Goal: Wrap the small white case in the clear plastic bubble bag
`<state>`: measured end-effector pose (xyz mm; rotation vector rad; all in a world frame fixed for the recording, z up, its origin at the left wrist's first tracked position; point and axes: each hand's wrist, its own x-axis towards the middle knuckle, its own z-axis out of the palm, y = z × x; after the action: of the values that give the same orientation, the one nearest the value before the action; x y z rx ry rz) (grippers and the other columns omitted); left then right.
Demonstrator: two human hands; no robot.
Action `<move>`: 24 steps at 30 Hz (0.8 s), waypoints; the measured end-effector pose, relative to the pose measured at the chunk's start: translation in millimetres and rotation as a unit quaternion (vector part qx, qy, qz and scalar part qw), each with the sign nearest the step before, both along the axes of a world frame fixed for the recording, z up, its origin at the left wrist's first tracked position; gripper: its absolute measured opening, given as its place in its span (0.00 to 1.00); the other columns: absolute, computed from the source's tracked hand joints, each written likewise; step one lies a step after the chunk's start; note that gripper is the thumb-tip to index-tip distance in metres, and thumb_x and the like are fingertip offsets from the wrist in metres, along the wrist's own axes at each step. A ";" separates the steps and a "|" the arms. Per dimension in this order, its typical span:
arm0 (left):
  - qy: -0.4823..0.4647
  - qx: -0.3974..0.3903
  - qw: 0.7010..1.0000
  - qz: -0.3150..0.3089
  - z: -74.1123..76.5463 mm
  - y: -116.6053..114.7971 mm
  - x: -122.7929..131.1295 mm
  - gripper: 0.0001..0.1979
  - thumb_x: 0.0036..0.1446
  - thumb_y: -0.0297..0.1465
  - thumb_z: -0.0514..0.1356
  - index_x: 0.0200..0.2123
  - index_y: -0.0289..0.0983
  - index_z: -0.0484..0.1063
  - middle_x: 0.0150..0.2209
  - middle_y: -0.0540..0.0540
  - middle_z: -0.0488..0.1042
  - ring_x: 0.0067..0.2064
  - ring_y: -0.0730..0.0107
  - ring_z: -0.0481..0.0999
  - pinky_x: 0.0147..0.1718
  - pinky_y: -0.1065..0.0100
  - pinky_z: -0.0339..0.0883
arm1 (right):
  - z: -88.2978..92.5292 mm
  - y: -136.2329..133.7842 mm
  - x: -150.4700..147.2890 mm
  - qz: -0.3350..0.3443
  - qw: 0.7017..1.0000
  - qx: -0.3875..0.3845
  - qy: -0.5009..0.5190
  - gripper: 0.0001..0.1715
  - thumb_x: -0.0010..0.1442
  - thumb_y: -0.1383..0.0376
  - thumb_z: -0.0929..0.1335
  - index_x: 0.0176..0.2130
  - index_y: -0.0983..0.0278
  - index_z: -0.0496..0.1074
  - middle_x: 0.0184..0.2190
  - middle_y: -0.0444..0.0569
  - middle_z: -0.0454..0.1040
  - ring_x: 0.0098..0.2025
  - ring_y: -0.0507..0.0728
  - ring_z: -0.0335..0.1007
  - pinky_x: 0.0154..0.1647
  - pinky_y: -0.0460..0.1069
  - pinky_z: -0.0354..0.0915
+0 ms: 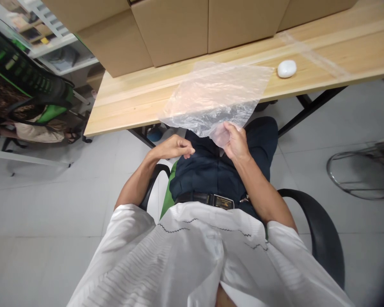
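A thin, crinkled clear plastic bag [220, 91] lies across the table's front edge, its near end hanging over my lap. My right hand [236, 140] pinches that near corner between thumb and fingers. Left of it, my left hand [174, 147] hovers over my thigh, fingers curled and thumb pressed against them, apart from the plastic. Nothing shows in its grip. On the table, just right of the bag's far corner, rests a small white rounded object [287, 68] with a glossy surface.
Large cardboard boxes [176, 34] line the back of the wooden table [115, 102]. A strip of clear tape [316, 55] crosses its right part. To the left are a green-black chair [35, 81] with a person's leg beside it, and shelves. A metal-framed stool [361, 175] stands right.
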<state>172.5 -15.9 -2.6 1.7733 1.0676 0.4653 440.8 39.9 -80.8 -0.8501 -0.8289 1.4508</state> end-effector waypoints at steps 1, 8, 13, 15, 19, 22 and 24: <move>0.039 0.000 0.999 -0.017 0.3 2.0 -8.9 0.25 0.73 0.53 0.72 0.32 0.38 0.87 0.31 0.43 0.88 0.31 0.66 0.86 0.34 0.69 0.75 | -0.1 0.6 0.0 0.000 1.000 -0.007 0.001 0.29 0.61 0.38 0.85 0.35 0.55 0.78 0.28 0.43 0.82 0.29 0.58 0.81 0.28 0.51 0.80; 0.435 0.040 0.897 0.060 -19.6 17.3 -61.7 0.18 0.68 0.31 0.69 0.57 0.43 0.92 0.51 0.41 0.95 0.54 0.54 0.93 0.51 0.67 0.79 | 0.4 6.8 4.2 -0.010 1.000 -0.006 -0.023 0.33 0.57 0.36 0.85 0.35 0.54 0.73 0.28 0.42 0.79 0.27 0.57 0.78 0.22 0.49 0.74; 0.487 0.049 0.855 0.170 -32.7 23.6 -64.3 0.15 0.78 0.38 0.66 0.50 0.38 0.93 0.52 0.32 0.94 0.64 0.41 0.92 0.65 0.56 0.80 | -2.9 8.3 6.7 0.000 1.000 0.000 -0.021 0.31 0.56 0.39 0.85 0.34 0.54 0.73 0.27 0.41 0.77 0.27 0.56 0.77 0.21 0.49 0.73; 0.443 0.075 0.872 0.194 -35.5 24.1 -62.7 0.13 0.75 0.32 0.67 0.52 0.39 0.93 0.53 0.34 0.94 0.65 0.43 0.91 0.66 0.57 0.80 | -4.6 8.1 7.7 -0.003 1.000 -0.008 -0.009 0.29 0.54 0.41 0.86 0.35 0.55 0.75 0.27 0.40 0.78 0.26 0.55 0.75 0.20 0.48 0.71; 0.309 0.121 0.920 0.207 -41.1 22.8 -57.1 0.18 0.69 0.30 0.67 0.57 0.41 0.92 0.49 0.41 0.94 0.56 0.50 0.93 0.57 0.61 0.80 | -6.6 6.0 9.7 -0.022 0.999 -0.034 0.017 0.27 0.50 0.45 0.87 0.34 0.56 0.77 0.28 0.39 0.79 0.26 0.53 0.75 0.21 0.47 0.73; 0.182 0.129 0.950 0.219 -46.0 25.2 -48.3 0.14 0.70 0.37 0.64 0.40 0.39 0.90 0.34 0.45 0.89 0.40 0.58 0.90 0.48 0.62 0.79 | -6.4 4.3 11.1 -0.020 0.999 -0.038 0.016 0.27 0.49 0.46 0.88 0.33 0.57 0.78 0.27 0.40 0.80 0.25 0.53 0.76 0.21 0.46 0.74; 0.093 0.126 0.964 0.217 -49.0 29.1 -40.2 0.12 0.66 0.36 0.64 0.37 0.39 0.88 0.35 0.46 0.90 0.39 0.60 0.90 0.48 0.64 0.79 | -5.7 3.8 11.7 -0.013 0.999 -0.040 0.012 0.28 0.48 0.46 0.89 0.33 0.57 0.78 0.27 0.40 0.79 0.26 0.53 0.76 0.19 0.45 0.72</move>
<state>132.3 13.2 -51.7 1.8261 1.6022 0.7393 452.5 43.7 -86.6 -0.8979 -0.7428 1.4769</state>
